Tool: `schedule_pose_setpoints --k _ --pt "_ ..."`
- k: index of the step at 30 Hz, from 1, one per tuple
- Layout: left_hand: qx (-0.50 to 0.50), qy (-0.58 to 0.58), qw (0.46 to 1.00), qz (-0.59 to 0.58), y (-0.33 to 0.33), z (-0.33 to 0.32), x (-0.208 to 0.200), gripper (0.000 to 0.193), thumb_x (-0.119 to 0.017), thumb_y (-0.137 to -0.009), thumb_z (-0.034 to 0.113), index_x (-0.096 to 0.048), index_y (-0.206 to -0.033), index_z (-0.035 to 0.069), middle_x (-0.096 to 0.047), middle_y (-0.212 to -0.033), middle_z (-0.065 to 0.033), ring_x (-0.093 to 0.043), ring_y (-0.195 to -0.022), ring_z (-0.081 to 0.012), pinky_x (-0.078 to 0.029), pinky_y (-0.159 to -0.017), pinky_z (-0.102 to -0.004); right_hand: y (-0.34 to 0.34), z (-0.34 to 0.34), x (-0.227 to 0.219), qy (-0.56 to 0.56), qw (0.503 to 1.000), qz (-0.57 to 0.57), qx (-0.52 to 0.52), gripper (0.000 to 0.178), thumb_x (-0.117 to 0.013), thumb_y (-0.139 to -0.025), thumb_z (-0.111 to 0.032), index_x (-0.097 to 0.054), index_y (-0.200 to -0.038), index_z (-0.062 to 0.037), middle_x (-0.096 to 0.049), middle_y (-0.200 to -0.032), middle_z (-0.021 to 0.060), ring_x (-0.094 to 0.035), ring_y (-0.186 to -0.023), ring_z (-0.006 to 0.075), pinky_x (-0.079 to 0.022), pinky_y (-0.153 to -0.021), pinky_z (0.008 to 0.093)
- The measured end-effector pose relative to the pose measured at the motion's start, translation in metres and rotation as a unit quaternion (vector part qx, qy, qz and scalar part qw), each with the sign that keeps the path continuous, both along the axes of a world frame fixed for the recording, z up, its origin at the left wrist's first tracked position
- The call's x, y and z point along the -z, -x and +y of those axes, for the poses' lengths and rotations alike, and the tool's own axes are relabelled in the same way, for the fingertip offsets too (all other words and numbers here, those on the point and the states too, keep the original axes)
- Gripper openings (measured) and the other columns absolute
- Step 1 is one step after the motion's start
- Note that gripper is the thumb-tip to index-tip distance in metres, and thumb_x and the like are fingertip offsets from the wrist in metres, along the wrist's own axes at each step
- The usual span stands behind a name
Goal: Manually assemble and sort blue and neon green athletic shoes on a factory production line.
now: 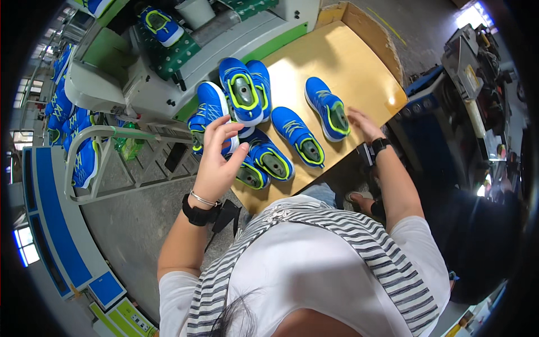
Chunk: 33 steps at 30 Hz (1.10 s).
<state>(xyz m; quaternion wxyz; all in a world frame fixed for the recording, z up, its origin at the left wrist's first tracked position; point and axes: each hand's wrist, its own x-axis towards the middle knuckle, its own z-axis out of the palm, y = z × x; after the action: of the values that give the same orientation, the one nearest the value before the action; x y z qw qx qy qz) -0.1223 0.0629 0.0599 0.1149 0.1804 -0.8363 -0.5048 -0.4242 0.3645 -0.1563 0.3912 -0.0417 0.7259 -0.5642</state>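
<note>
My left hand [218, 156] is raised in front of a pile of blue sneakers, its fingers curved and spread from the thumb. Behind its fingers is a blue sneaker [209, 101] with a white sole; I cannot tell whether they touch. Another sneaker [240, 90] lies on top of the pile, a dark green last inside its yellow-green collar. At the right, my right hand [366, 124] has its fingers stretched out beside the heel of a lone sneaker [327, 108], with nothing visible in it. Between the hands sits one more sneaker [296, 135], also on a last.
The sneakers rest on a yellowish wooden table [359, 67] with a cardboard wall [370, 28] at its far end. Beyond is a machine with a sneaker [161, 25] on a green dotted surface. A metal rack [92, 135] holding blue shoes stands left; dark machinery [432, 106] stands right.
</note>
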Motion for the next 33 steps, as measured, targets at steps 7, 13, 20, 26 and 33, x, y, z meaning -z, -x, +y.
schedule_pose_setpoints --k 7,13,20,26,33 --pt "0.159 0.017 0.986 -0.039 0.040 0.042 0.055 0.030 -0.064 -0.092 0.015 -0.059 -0.119 0.003 -0.064 -0.114 -0.0119 -0.061 -0.107 -0.0249 -0.048 -0.093 -0.0335 -0.066 -0.040 0.000 -0.011 0.962 0.271 -0.010 0.099 -0.080 -0.079 -0.034 -0.021 -0.152 -0.0041 -0.043 -0.142 0.0273 -0.044 -0.132 0.0364 -0.035 -0.110 0.0393" --pt "0.152 0.315 0.936 -0.043 0.075 0.106 0.146 0.073 -0.071 -0.074 0.056 -0.055 -0.130 0.011 -0.043 -0.144 -0.0186 -0.032 -0.138 -0.0431 -0.020 -0.109 -0.0671 -0.082 -0.059 -0.026 0.026 0.970 0.235 -0.049 0.100 -0.076 -0.071 -0.005 -0.016 -0.152 -0.0072 -0.044 -0.138 0.0259 -0.045 -0.130 0.0356 -0.037 -0.109 0.0383" --pt "0.229 0.341 0.910 -0.063 0.041 0.083 0.138 0.059 -0.075 -0.067 0.038 -0.061 -0.119 0.013 -0.045 -0.141 -0.0146 -0.035 -0.136 -0.0414 -0.028 -0.104 -0.0705 -0.143 -0.046 -0.021 -0.002 0.950 0.298 -0.099 0.096 -0.069 -0.069 0.003 -0.020 -0.151 -0.0064 -0.035 -0.143 0.0238 -0.035 -0.136 0.0381 -0.030 -0.114 0.0409" --pt "0.284 0.361 0.886 -0.060 0.012 0.062 0.127 0.065 -0.075 -0.079 0.035 -0.051 -0.137 0.020 -0.030 -0.155 -0.0089 -0.032 -0.140 -0.0386 -0.029 -0.106 -0.0658 -0.155 -0.041 -0.019 0.001 0.953 0.294 -0.074 0.092 -0.069 -0.071 0.004 -0.023 -0.150 -0.0075 -0.037 -0.142 0.0229 -0.038 -0.134 0.0367 -0.032 -0.112 0.0396" --pt "0.206 0.382 0.898 -0.072 -0.051 0.013 0.136 0.062 -0.067 -0.086 0.036 -0.045 -0.142 0.023 -0.034 -0.154 -0.0115 -0.042 -0.132 -0.0331 -0.030 -0.105 -0.0598 -0.172 -0.029 -0.072 0.036 0.982 0.182 0.041 0.088 -0.066 -0.072 0.007 -0.028 -0.150 -0.0080 -0.049 -0.137 0.0166 -0.050 -0.125 0.0251 -0.040 -0.104 0.0333"
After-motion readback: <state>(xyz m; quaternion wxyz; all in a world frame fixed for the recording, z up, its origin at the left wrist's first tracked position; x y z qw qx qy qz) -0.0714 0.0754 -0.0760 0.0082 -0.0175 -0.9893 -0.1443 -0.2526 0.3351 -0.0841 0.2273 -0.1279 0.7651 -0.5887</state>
